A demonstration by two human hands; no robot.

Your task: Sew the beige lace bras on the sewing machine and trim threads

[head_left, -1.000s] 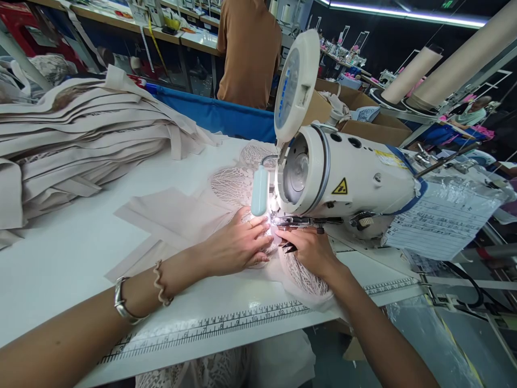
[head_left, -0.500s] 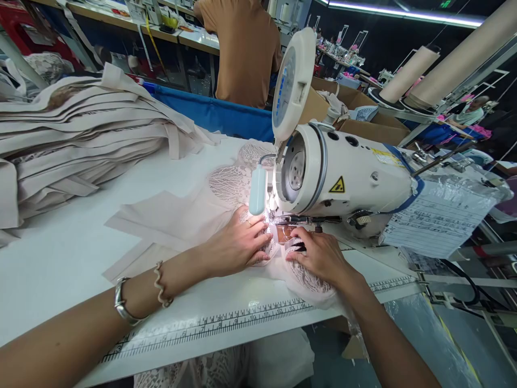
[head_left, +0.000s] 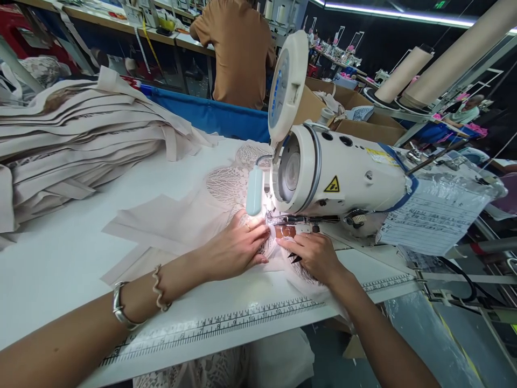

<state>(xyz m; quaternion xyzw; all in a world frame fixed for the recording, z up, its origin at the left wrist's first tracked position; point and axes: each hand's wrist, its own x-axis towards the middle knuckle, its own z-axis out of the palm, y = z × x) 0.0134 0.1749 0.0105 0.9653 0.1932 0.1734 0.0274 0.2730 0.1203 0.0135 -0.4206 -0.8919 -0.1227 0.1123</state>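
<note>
My left hand (head_left: 236, 248) lies flat, fingers stretched out, on beige lace fabric (head_left: 226, 183) just left of the needle of a white sewing machine (head_left: 343, 178). My right hand (head_left: 313, 256) rests on the same fabric right of the needle. Its fingertips press the lace under the presser foot, and a small dark pointed tool (head_left: 294, 257) sticks out from under its palm. A small lamp (head_left: 255, 189) lights the needle area. Plain beige panels (head_left: 161, 221) of the piece spread to the left.
A tall stack of beige fabric pieces (head_left: 72, 140) fills the left of the white table (head_left: 60, 258). A printed ruler (head_left: 226, 320) runs along the near edge. A plastic-sleeved paper sheet (head_left: 436, 215) hangs at right. A person in a brown shirt (head_left: 242, 48) stands behind, beyond cardboard boxes (head_left: 363, 129).
Both hands have shifted slightly with the lace at the needle. The right hand's fingers drew back a little and the view drifted left.
</note>
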